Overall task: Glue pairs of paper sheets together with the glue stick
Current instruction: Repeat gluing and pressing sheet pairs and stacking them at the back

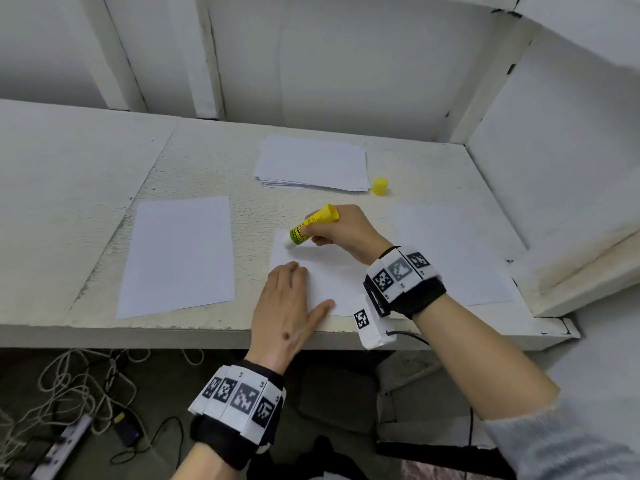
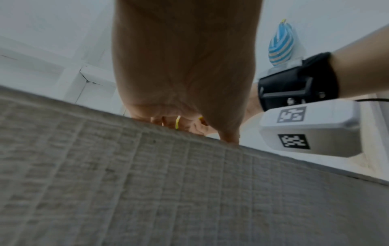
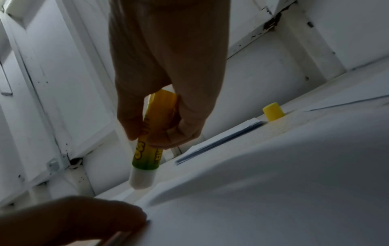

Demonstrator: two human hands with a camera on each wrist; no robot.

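Observation:
A white paper sheet point(image 1: 332, 271) lies near the table's front edge. My left hand point(image 1: 287, 303) presses flat on its near left part, fingers straight. My right hand point(image 1: 341, 228) grips a yellow and green glue stick point(image 1: 313, 224), tilted, with its white tip on the sheet's far left corner. In the right wrist view the glue stick point(image 3: 150, 143) points down at the sheet point(image 3: 273, 191), held between thumb and fingers. Its yellow cap point(image 1: 379, 186) stands apart on the table. The left wrist view shows mostly my palm point(image 2: 185, 66) and the table's front face.
A stack of white sheets point(image 1: 311, 164) lies at the back centre. A single sheet point(image 1: 178, 254) lies to the left, another sheet point(image 1: 450, 247) to the right under my right wrist. The table point(image 1: 86, 188) ends at walls behind and right. Cables lie on the floor below.

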